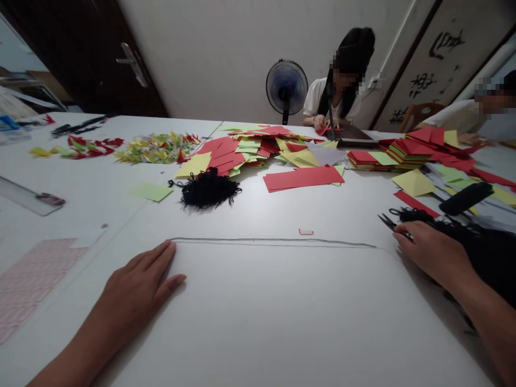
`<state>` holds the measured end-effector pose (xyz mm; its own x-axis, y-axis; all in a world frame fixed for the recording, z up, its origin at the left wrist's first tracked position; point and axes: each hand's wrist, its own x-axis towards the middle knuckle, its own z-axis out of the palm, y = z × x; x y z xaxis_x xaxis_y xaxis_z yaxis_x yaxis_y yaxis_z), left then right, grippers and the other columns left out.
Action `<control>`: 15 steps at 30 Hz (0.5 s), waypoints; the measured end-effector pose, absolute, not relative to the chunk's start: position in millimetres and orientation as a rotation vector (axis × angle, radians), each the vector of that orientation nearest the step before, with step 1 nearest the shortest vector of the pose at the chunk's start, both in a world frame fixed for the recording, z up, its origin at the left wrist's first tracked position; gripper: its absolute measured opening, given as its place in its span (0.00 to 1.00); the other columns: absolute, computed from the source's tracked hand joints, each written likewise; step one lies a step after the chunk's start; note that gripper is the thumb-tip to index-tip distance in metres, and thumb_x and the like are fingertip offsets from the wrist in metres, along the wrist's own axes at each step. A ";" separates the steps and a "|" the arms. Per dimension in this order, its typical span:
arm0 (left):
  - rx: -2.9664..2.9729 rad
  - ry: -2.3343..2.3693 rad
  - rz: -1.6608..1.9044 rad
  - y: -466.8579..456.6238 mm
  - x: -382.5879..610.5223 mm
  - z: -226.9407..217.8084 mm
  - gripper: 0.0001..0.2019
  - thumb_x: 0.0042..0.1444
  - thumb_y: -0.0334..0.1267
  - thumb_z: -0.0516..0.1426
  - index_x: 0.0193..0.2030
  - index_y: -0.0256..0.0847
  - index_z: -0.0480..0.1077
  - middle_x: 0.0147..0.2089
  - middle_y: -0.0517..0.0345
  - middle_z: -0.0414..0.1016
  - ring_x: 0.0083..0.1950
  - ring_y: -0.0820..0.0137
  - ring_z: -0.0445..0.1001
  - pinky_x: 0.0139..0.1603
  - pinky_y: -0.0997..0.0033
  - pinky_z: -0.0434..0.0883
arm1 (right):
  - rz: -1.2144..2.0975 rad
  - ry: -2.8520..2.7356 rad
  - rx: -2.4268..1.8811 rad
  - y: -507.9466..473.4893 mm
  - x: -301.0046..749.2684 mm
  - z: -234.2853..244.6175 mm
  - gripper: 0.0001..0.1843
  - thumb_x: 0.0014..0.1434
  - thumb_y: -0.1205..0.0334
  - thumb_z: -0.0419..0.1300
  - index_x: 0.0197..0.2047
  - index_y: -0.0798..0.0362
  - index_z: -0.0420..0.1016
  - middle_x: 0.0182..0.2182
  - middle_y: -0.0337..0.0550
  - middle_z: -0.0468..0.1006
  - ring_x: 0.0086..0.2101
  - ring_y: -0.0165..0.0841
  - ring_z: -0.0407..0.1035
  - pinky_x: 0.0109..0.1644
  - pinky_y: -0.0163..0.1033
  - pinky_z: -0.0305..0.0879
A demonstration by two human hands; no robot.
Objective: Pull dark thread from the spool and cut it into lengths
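Observation:
A length of dark thread (258, 239) lies stretched across the white table (262, 322), close to a thin drawn line. My left hand (135, 293) lies flat at its left end, fingertips touching the thread and thumb apart. Beyond the thread's right end, my right hand (433, 252) grips small scissors (389, 221), whose blades point away to the left; the handles are mostly hidden by my fingers. Beside that hand lies a heap of black yarn (494, 258). A black yarn bundle (209, 189) with looped ends rests farther back on the left.
Red, yellow and green paper sheets (226, 153) pile along the back, beside folded paper pieces (157, 148). A black roll (466, 199) lies at right. Across the table, one person (318, 102) handles red paper; another person (455, 121) sits at far right. A fan (286, 86) stands behind.

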<state>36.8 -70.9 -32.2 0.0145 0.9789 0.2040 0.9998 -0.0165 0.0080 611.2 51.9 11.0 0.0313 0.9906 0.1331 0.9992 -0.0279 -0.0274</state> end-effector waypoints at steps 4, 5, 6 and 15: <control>-2.121 -2.102 -0.313 -74.0 44.3 -25.1 0.33 0.65 0.62 0.43 0.65 0.42 0.67 0.65 0.42 0.72 0.62 0.43 0.72 0.58 0.41 0.73 | -0.231 -2.200 -2.287 68.3 602.1 13.0 0.18 0.65 0.54 0.47 0.45 0.52 0.75 0.49 0.55 0.80 0.46 0.50 0.75 0.36 0.46 0.63; -2.108 -2.091 -0.351 -75.1 47.4 -22.0 0.33 0.65 0.62 0.43 0.65 0.43 0.67 0.64 0.44 0.72 0.61 0.44 0.72 0.59 0.41 0.72 | -0.247 -2.217 -2.312 72.0 600.0 12.4 0.18 0.65 0.55 0.46 0.45 0.52 0.75 0.48 0.55 0.80 0.46 0.51 0.75 0.35 0.47 0.63; -2.094 -2.074 -0.388 -76.0 51.1 -18.4 0.31 0.65 0.61 0.44 0.65 0.45 0.67 0.62 0.46 0.73 0.60 0.46 0.72 0.60 0.42 0.72 | -0.254 -2.220 -2.339 75.2 598.4 11.7 0.19 0.66 0.57 0.46 0.46 0.53 0.75 0.48 0.55 0.81 0.46 0.51 0.75 0.34 0.47 0.62; -2.435 -1.551 -0.562 -30.9 126.5 23.5 0.18 0.69 0.49 0.49 0.53 0.44 0.76 0.48 0.47 0.78 0.49 0.57 0.76 0.50 0.55 0.75 | 0.007 -1.865 -2.317 89.4 596.6 20.3 0.13 0.52 0.63 0.59 0.42 0.54 0.78 0.43 0.60 0.81 0.44 0.53 0.75 0.42 0.50 0.67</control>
<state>126.5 -30.9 23.5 0.3770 0.8264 0.4183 0.9026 -0.4292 0.0343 596.6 89.4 20.3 0.2193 0.9704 0.1010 0.9697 -0.2053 -0.1325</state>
